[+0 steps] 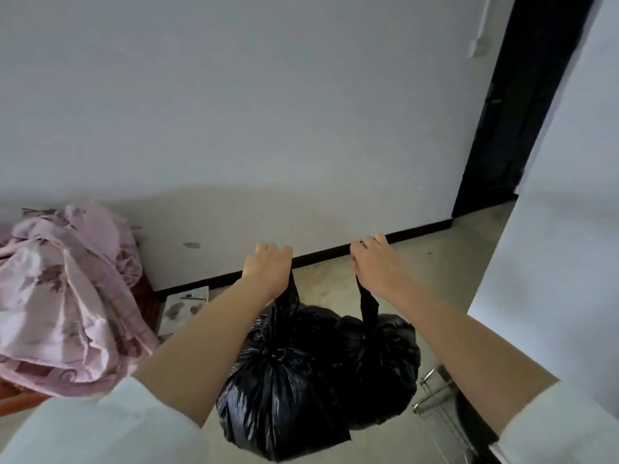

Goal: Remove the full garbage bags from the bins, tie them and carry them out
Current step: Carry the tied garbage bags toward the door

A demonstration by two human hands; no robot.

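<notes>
Two full black garbage bags hang side by side above the floor, both tied at the neck. My left hand (268, 266) is closed around the twisted top of the left garbage bag (281, 386), the larger and nearer one. My right hand (375, 262) grips the stretched neck of the right garbage bag (385, 360), which hangs slightly behind the left one. Both arms reach forward in rolled-up white sleeves. No bin is in view.
A pink floral quilt (63, 296) is heaped on a piece of furniture at the left. A pale flat board (184, 306) leans by the white wall. A dark doorway (512, 112) opens at the right, beside a white wall corner (552, 246). Metal chair legs (432, 390) stand at lower right.
</notes>
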